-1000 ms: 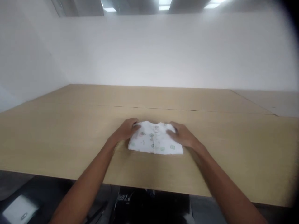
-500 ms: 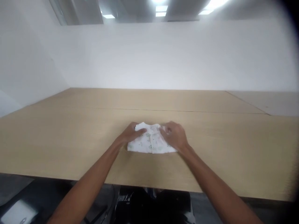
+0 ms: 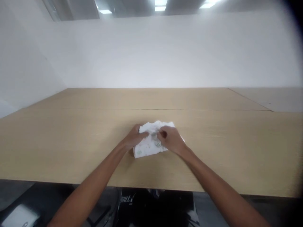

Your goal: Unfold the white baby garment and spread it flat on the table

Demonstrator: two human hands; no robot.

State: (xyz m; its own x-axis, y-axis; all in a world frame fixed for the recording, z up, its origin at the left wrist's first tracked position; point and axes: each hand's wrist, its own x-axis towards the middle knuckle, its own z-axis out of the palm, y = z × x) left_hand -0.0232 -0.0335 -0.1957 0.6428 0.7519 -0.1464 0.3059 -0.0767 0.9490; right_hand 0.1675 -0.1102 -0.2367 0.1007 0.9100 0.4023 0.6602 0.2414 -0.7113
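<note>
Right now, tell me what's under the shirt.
The table shows around the shirt. The left hand has its thumb on top, other fingers mostly hidden. Anything directly beneath is covered.

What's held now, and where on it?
The white printed garment: left hand grips its left edge, thumb on top; right hand appears to pinch its front near the middle.

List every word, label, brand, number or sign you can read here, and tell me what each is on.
"TAR", probably: white letters on the black clothing at the bottom; the rest is too blurred to read.
White object, lower left: a round mark, too blurred to read.
Garment: small printed figures, no readable words.
</note>
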